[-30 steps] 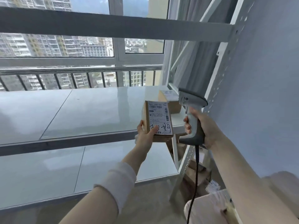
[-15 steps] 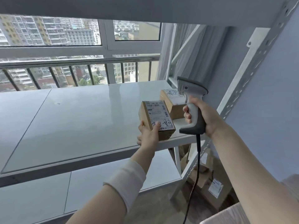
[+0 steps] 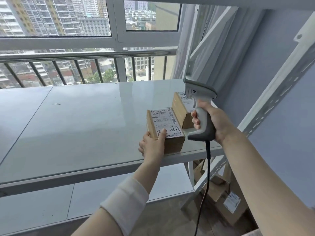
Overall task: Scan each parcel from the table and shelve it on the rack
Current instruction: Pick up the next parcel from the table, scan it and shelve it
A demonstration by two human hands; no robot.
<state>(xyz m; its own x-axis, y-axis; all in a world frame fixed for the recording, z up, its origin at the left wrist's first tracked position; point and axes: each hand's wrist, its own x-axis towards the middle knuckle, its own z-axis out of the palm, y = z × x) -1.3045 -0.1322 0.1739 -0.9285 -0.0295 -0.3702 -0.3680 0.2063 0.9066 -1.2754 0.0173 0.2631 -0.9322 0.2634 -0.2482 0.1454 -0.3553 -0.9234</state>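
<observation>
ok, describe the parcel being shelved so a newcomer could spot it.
Find the white shelf below the window, right front corner. Two brown boxes are there: the far parcel and the near parcel at the shelf edge. The near one is gripped by the left hand, handwriting across its label.

A white-framed window fills the back of the view. Behind its lower panes a metal railing with dark upright bars runs across. Beyond the glass stand tall apartment blocks, and green treetops show between the bars. A pale curtain hangs in folds at the window's right edge, against a blue-grey wall. Below lies a brownish floor.
</observation>
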